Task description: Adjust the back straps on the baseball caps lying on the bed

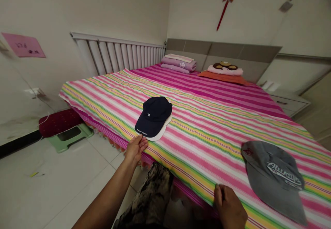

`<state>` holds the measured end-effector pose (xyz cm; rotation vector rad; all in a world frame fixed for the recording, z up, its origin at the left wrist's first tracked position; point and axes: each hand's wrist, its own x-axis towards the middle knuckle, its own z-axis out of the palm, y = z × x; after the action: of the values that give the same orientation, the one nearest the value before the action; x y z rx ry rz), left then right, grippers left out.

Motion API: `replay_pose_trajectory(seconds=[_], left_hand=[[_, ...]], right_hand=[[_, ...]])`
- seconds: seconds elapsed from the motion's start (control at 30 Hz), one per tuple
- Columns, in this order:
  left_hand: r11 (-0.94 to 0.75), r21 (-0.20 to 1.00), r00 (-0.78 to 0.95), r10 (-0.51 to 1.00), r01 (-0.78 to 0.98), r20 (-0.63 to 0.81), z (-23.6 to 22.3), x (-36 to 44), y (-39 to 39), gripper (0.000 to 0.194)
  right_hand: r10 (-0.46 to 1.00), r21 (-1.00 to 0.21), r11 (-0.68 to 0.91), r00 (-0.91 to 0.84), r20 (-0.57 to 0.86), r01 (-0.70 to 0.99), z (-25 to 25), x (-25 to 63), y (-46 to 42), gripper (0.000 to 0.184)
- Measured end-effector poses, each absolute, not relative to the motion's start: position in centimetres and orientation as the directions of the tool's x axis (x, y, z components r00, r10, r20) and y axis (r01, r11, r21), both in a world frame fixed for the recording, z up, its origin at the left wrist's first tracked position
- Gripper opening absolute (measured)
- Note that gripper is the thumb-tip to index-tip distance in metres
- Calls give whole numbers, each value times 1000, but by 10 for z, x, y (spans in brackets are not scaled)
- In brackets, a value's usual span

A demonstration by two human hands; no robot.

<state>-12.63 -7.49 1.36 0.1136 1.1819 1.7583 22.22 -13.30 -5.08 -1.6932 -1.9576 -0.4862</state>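
Observation:
A navy baseball cap point(154, 113) with small white lettering along its brim lies on the striped sheet point(196, 142), on top of a white cap point(160, 132) that shows mostly at its right and lower edges. My left hand point(136, 148) reaches up to the front of the navy brim and pinches its edge between thumb and fingers. Low at the bed's near edge, my right hand point(229, 205) is curled closed against the sheet, with no object visible in it. To its right rests a grey cap point(275, 177) with white script, its brim facing me.
Folded lilac bedding point(179, 64) and a pink pillow point(224, 70) lie by the headboard point(222, 53). A white radiator point(116, 55) lines the left wall. On the tiled floor stands a green stool point(69, 137). A white nightstand point(289, 101) is at the right.

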Motion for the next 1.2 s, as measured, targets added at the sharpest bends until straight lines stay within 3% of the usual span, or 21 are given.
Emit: replay_pose_trajectory(seconds=[0.3, 0.43, 0.53, 0.67, 0.77, 0.83, 0.87, 0.93, 1.0, 1.1, 1.2], left_hand=[[-128, 687, -529, 742, -716, -412, 38, -127, -61, 11], [-151, 646, -485, 788, -748, -378, 55, -127, -49, 12], [-176, 625, -445, 842, -760, -304, 69, -123, -45, 11], [-191, 613, -326, 938, -767, -116, 72, -102, -57, 17], [-85, 602, -147, 988, -794, -53, 53, -74, -80, 32], [69, 582, 13, 995, -810, -100, 35, -53, -100, 38], [134, 573, 83, 990, -809, -115, 25, -44, -110, 40], [254, 561, 225, 967, -788, -122, 9, -27, -128, 36], [346, 563, 350, 931, -750, -106, -3, -16, -143, 28], [432, 571, 455, 884, -698, -112, -14, -12, -157, 30], [500, 575, 511, 845, -648, -159, -22, -16, -163, 35]], right_hand=[[788, -38, 162, -106, 607, 986, -52, 221, -132, 44], [816, -92, 148, -69, 574, 985, -53, 221, -133, 44], [864, -198, 116, -1, 504, 973, -51, 222, -133, 42], [954, -498, -36, 178, 241, 867, -40, 219, -130, 35], [990, -819, -48, 136, 37, 572, -22, 207, -122, 39], [999, -981, -49, -6, -51, 187, -6, 194, -115, 45], [992, -996, -83, -101, -79, -37, 4, 187, -110, 48], [961, -899, -162, -271, -51, -406, 23, 174, -101, 59], [953, -779, -189, -302, 0, -598, 38, 165, -91, 68], [979, -693, -163, -204, -23, -703, 49, 162, -81, 55], [970, -680, -227, -221, -97, -697, 48, 164, -78, 35]])
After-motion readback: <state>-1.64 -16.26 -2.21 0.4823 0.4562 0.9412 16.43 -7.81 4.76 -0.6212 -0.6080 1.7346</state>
